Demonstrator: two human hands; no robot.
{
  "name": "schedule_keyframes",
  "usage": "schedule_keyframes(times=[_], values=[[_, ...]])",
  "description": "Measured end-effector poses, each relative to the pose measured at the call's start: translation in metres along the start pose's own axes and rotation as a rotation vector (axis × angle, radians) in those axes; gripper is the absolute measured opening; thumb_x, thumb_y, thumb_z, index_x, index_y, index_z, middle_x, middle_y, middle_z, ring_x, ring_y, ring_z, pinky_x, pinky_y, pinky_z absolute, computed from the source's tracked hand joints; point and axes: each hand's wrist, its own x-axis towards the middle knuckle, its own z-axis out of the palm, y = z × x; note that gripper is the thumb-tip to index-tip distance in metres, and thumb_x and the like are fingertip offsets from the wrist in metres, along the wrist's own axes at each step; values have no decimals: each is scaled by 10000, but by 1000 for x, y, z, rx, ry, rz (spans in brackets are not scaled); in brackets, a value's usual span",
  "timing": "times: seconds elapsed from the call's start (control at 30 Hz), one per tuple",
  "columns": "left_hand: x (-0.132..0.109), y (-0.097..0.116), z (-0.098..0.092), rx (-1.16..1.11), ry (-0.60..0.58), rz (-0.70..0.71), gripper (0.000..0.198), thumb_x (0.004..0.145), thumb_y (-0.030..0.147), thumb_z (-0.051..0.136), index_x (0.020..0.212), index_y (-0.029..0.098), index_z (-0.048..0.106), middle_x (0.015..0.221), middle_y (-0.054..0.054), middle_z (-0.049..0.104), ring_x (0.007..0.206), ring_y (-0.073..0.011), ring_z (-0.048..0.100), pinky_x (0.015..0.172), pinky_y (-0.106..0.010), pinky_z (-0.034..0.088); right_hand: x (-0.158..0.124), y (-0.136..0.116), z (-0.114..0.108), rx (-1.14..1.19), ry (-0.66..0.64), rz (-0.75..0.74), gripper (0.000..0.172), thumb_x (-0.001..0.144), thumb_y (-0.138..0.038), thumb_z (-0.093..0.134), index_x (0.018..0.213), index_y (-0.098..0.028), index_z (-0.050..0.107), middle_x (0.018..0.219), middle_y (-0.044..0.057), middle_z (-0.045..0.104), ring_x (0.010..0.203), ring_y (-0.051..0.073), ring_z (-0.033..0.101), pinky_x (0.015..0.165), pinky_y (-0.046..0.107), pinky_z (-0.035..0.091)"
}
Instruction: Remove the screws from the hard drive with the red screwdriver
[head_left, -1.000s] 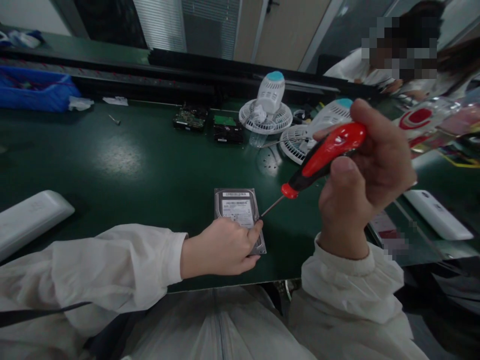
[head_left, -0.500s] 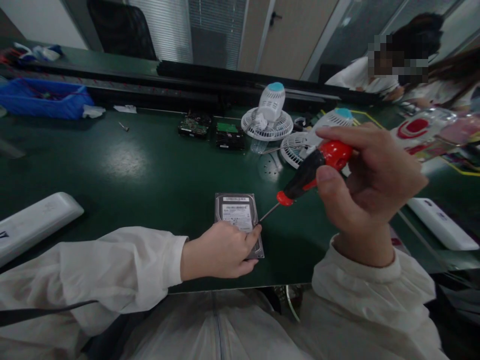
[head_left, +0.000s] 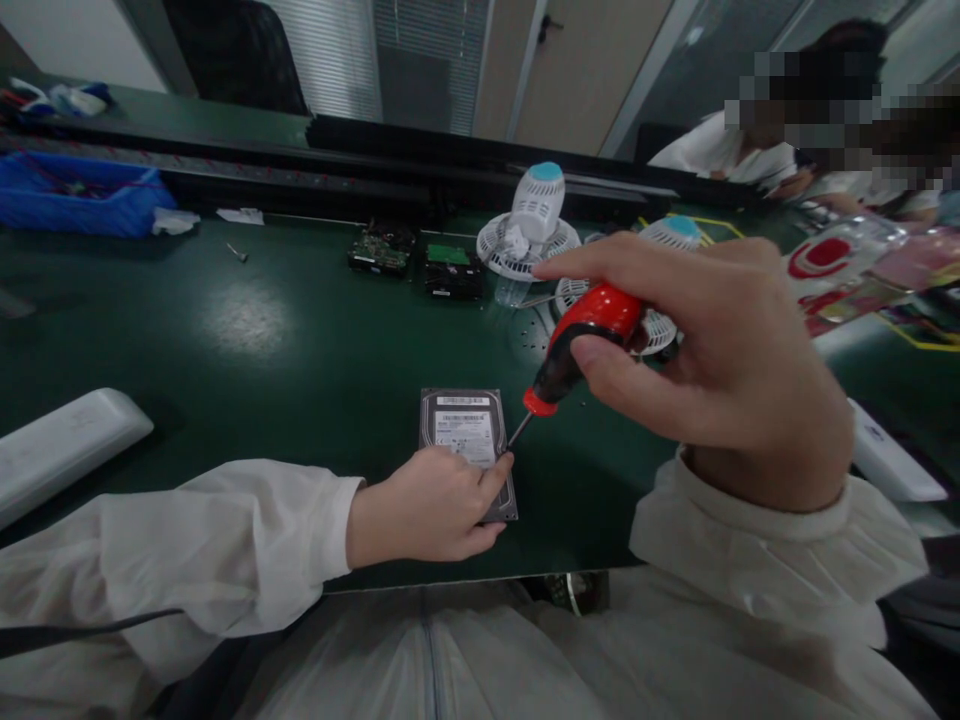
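Observation:
A hard drive (head_left: 465, 430) lies label side up on the green table near its front edge. My left hand (head_left: 431, 505) lies over its lower part, gripping it by the sides, with one fingertip at the drive's right edge. Above and to the right, my right hand (head_left: 705, 350) is closed around the handle of a red and black screwdriver (head_left: 574, 345). The screwdriver is tilted, and its shaft reaches down to the drive's right edge beside my left fingertip. Whether the tip sits in a screw is too small to tell.
Two more hard drives (head_left: 453, 271) with circuit boards showing lie farther back. Beside them stand white fans (head_left: 536, 215) and small loose screws (head_left: 533, 340). A blue bin (head_left: 82, 200) is at the left; white cases lie at both sides. Co-workers (head_left: 757, 150) sit at back right.
My right hand has shifted left and turned on the screwdriver, which now stands steeper. My left hand stays on the hard drive. The whole view has slid slightly.

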Motion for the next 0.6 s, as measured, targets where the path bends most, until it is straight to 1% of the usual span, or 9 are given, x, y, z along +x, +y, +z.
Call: schedule_keyframes(times=[0.07,0.13,0.2,0.23,0.3,0.37,0.43,0.53,0.6], values=[[0,0,0,3,-6,-4,685,965,476,513,1431,-25,527,832,-148,776,671,-293,742,550,-390,542,3,0,-3,-20,-33,-9,389,973,-383,537,1154,-72,685,711,17,617,540,106,470,575,311,335],[1,0,0,5,-15,-9,687,958,477,527,1432,-20,529,827,-147,775,677,-295,744,557,-392,547,5,1,-3,-52,-19,26,381,957,-486,594,1017,-131,719,648,-8,582,493,88,407,555,305,291],[1,0,0,8,-18,-12,691,955,480,531,1439,-14,524,827,-145,775,680,-295,744,561,-392,549,5,2,-4,-54,-8,66,314,941,-471,631,917,-169,712,619,-22,564,494,82,394,564,297,289],[1,0,1,11,-17,-13,693,956,482,530,1441,-12,522,827,-146,775,681,-293,744,563,-390,549,4,2,-4,-33,-16,61,265,941,-423,632,919,-170,707,624,-24,568,505,82,405,573,294,303],[1,0,1,17,-12,-10,688,958,485,526,1437,-10,528,825,-148,776,679,-289,744,566,-383,549,3,4,-6,24,-52,21,208,936,-309,593,1010,-148,703,667,-20,589,525,80,426,591,292,331],[1,0,1,21,0,-2,678,961,485,520,1427,-8,539,833,-149,778,681,-283,745,574,-377,551,2,6,-8,75,-99,-13,284,931,-254,549,1143,-115,679,708,-15,602,533,78,439,590,290,340],[0,0,2,21,15,8,670,965,484,513,1420,-7,546,836,-147,779,679,-279,744,576,-374,553,1,8,-9,72,-105,28,301,964,-315,551,1159,-125,678,715,-15,601,524,73,429,580,293,328],[-1,0,2,24,18,13,671,969,482,505,1423,-10,543,809,-136,774,658,-281,737,560,-382,549,-1,11,-9,-2,-66,125,312,974,-452,579,1027,-173,707,665,-28,563,509,68,386,589,296,310],[-1,0,2,23,10,7,671,969,480,503,1430,-7,537,803,-130,773,653,-286,734,554,-393,549,-2,13,-10,5,-71,118,253,960,-383,581,1053,-182,703,636,-39,530,503,69,375,594,292,314]])
